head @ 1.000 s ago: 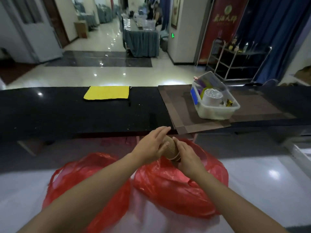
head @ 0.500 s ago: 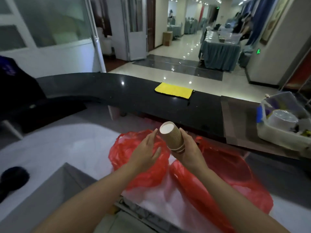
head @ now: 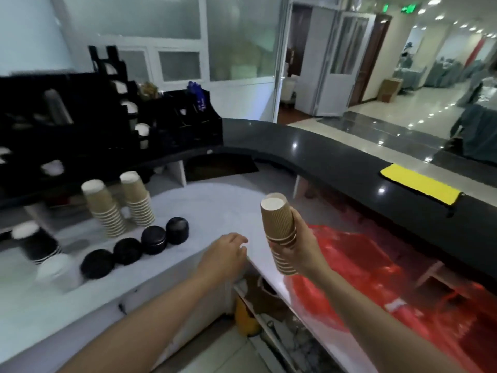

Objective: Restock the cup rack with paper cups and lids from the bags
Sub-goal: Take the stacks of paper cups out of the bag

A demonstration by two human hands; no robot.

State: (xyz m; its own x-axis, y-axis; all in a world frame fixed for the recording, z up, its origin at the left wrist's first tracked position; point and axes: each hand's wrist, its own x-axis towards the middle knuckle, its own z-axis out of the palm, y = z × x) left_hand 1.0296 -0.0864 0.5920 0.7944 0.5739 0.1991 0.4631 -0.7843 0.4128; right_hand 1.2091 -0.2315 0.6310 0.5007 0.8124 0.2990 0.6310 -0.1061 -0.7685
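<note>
From the head view, the right hand (head: pixel 301 246) grips a stack of brown ribbed paper cups (head: pixel 279 232), upside down and tilted, held above the white desk (head: pixel 215 205) just left of the red bags (head: pixel 376 278). The left hand (head: pixel 226 254) hovers with fingers relaxed, holding nothing, near the stack's left. Far left stands the black cup rack (head: pixel 107 114), with two brown cup stacks (head: pixel 118 205) and black lids (head: pixel 153 239) before it.

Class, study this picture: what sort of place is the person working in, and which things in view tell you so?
Probably a drinks service counter in a hotel or banquet venue: a black cup rack, stacks of brown ribbed paper cups beside black plastic lids on the white counter, and cloth-covered tables down the hall.
</note>
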